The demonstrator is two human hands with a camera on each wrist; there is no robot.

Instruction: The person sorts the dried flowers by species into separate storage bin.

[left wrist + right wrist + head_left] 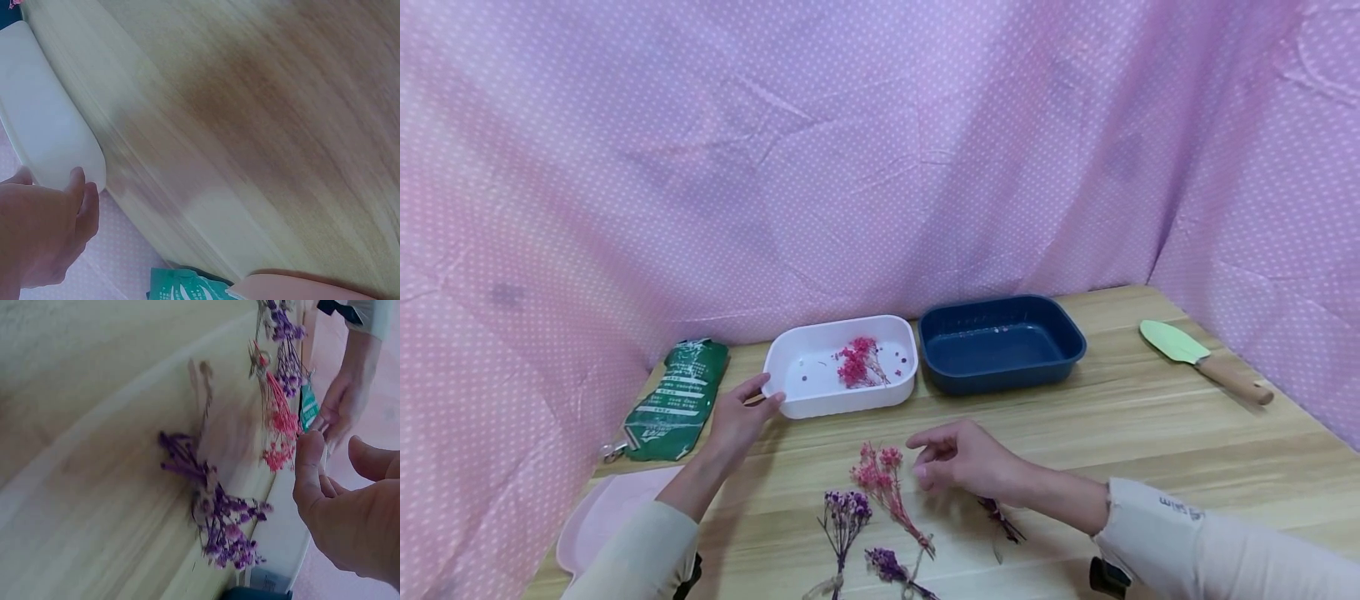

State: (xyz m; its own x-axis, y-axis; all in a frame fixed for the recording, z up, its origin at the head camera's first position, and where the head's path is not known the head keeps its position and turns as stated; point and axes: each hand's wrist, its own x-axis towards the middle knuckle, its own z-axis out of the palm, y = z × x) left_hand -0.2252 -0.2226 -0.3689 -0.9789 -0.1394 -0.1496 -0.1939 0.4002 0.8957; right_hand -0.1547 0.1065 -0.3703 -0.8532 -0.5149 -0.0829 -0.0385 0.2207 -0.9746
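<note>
At the near edge of the wooden table, a dark purple bunch is seen lying flat, its stems bound with string. Just beside it a paler purple bunch is spread out, and a little farther a pink bunch is laid slantwise, its heads feathery, its thin stems gathered at the tied end. Another purple bunch is partly covered by the right hand in the head view; from the right wrist its small heads and knotted string are shown. Nothing is held by the right hand: its fingers are loosely bent, with the thumb apart. Beyond, a corner of the white tub is gripped between the thumb and fingers of the left hand. Inside it, red flowers are laid among scattered dark bits. In the dark blue tub, touching or nearly so, only a few specks are seen. The work can be judged little advanced: one cluster is in a tub, four bunches are left outside.
</note>
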